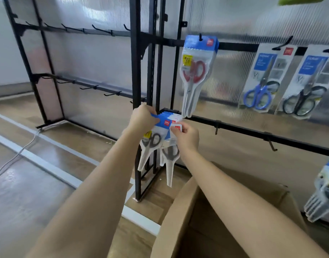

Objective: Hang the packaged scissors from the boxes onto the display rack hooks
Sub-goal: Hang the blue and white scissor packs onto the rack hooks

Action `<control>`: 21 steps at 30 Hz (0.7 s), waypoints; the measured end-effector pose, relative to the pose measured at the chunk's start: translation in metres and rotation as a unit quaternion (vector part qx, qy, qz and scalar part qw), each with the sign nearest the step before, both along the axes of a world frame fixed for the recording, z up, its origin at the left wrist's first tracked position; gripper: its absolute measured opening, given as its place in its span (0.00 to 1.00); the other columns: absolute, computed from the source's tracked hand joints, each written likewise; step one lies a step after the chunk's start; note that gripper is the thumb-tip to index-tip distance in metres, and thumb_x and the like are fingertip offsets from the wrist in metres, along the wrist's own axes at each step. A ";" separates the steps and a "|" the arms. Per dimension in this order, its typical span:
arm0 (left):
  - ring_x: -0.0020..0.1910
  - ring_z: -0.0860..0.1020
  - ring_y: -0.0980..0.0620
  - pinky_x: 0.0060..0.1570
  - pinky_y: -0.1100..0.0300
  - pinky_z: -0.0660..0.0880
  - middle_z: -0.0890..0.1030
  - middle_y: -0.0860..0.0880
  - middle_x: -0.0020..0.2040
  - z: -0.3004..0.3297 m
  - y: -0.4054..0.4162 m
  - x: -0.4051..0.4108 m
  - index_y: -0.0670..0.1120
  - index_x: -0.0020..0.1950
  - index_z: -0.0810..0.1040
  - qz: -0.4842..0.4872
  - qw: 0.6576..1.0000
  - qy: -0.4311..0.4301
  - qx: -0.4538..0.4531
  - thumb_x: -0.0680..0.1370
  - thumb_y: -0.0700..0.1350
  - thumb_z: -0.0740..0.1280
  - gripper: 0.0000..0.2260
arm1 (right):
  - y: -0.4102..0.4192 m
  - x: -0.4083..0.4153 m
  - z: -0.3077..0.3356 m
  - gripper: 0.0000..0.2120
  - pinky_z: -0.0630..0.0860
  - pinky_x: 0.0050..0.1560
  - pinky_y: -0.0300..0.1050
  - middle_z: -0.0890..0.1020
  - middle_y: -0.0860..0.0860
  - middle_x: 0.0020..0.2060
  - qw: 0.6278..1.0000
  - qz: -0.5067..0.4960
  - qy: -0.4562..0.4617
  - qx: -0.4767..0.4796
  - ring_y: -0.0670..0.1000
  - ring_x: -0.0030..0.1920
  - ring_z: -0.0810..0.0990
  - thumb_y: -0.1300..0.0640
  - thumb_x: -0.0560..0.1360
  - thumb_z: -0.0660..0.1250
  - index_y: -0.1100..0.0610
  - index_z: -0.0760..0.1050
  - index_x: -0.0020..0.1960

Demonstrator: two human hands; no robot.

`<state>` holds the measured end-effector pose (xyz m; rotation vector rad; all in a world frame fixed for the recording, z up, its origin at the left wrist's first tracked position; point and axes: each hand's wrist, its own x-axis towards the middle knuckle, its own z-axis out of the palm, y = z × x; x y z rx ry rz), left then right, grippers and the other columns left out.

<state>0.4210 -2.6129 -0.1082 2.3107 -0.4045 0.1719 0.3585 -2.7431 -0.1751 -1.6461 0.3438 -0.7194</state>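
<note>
My left hand (142,116) grips the blue header of a stack of packaged scissors (150,144) with black handles, held near the left end of the rack's lower bar (240,130). My right hand (186,137) pinches the top of one more pack (170,159) that hangs down beside the stack. On the upper bar a bunch of red-handled scissors packs (196,71) hangs from a hook (200,37). Farther right hang blue-handled scissors (260,84) and black-handled scissors (305,94) on cards.
An open cardboard box (180,218) stands at the lower right under my right arm. Bare hooks (271,144) stick out of the lower bar. More packs (324,192) hang at the far right edge. The left rack section (89,88) holds only bare hooks. A cable (20,151) lies on the floor.
</note>
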 end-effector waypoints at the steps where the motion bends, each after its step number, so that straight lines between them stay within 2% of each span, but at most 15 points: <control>1: 0.42 0.74 0.51 0.31 0.63 0.69 0.78 0.48 0.47 -0.007 0.002 0.003 0.49 0.48 0.77 0.007 1.000 0.000 0.031 0.77 0.45 0.70 0.03 | 0.002 0.007 -0.006 0.11 0.75 0.47 0.38 0.83 0.47 0.49 1.000 -0.005 0.016 0.022 0.47 0.49 0.80 0.58 0.78 0.70 0.56 0.81 0.60; 4: 0.45 0.77 0.49 0.40 0.56 0.77 0.79 0.48 0.48 -0.016 0.007 0.010 0.51 0.51 0.78 0.015 0.995 0.003 0.097 0.77 0.45 0.70 0.04 | 0.007 0.025 -0.016 0.11 0.70 0.34 0.27 0.83 0.54 0.53 0.999 -0.026 0.025 0.009 0.47 0.47 0.78 0.58 0.80 0.68 0.60 0.80 0.60; 6: 0.46 0.78 0.47 0.46 0.51 0.80 0.79 0.47 0.49 -0.018 0.010 0.016 0.50 0.52 0.79 0.013 0.994 -0.008 0.105 0.77 0.44 0.69 0.05 | 0.011 0.034 -0.015 0.08 0.69 0.30 0.27 0.82 0.53 0.49 0.999 -0.052 0.011 0.004 0.47 0.45 0.77 0.59 0.79 0.68 0.59 0.81 0.57; 10: 0.50 0.77 0.48 0.49 0.52 0.79 0.79 0.46 0.53 -0.020 0.008 0.019 0.49 0.58 0.79 -0.012 0.993 -0.024 0.113 0.77 0.46 0.71 0.10 | 0.011 0.054 -0.003 0.04 0.74 0.40 0.37 0.83 0.51 0.46 0.997 -0.080 -0.004 -0.004 0.49 0.46 0.80 0.58 0.78 0.68 0.54 0.81 0.50; 14: 0.51 0.76 0.49 0.48 0.53 0.78 0.78 0.46 0.54 -0.022 0.007 0.019 0.48 0.62 0.77 -0.024 0.991 -0.038 0.122 0.77 0.47 0.70 0.13 | 0.009 0.073 0.004 0.03 0.80 0.47 0.46 0.82 0.51 0.47 0.994 -0.102 0.029 -0.026 0.52 0.49 0.82 0.57 0.79 0.67 0.54 0.79 0.51; 16: 0.49 0.76 0.50 0.46 0.54 0.77 0.79 0.46 0.52 -0.023 0.010 0.021 0.48 0.60 0.78 -0.025 0.993 -0.042 0.111 0.77 0.47 0.70 0.11 | 0.008 0.080 0.002 0.06 0.79 0.48 0.45 0.82 0.51 0.48 0.991 -0.124 0.047 -0.022 0.52 0.50 0.81 0.58 0.79 0.67 0.56 0.81 0.54; 19: 0.47 0.75 0.51 0.45 0.55 0.76 0.78 0.48 0.49 -0.026 0.012 0.024 0.48 0.56 0.79 -0.029 0.993 -0.039 0.105 0.77 0.46 0.70 0.08 | 0.005 0.085 -0.003 0.05 0.78 0.48 0.45 0.83 0.53 0.47 0.986 -0.145 0.068 -0.036 0.54 0.50 0.81 0.59 0.78 0.68 0.58 0.82 0.51; 21: 0.47 0.75 0.51 0.46 0.55 0.77 0.77 0.48 0.47 -0.026 0.013 0.025 0.48 0.55 0.79 -0.033 0.992 -0.043 0.114 0.77 0.46 0.70 0.08 | 0.005 0.085 -0.005 0.07 0.76 0.46 0.44 0.83 0.55 0.50 0.985 -0.146 0.084 -0.044 0.54 0.50 0.81 0.58 0.78 0.68 0.59 0.82 0.53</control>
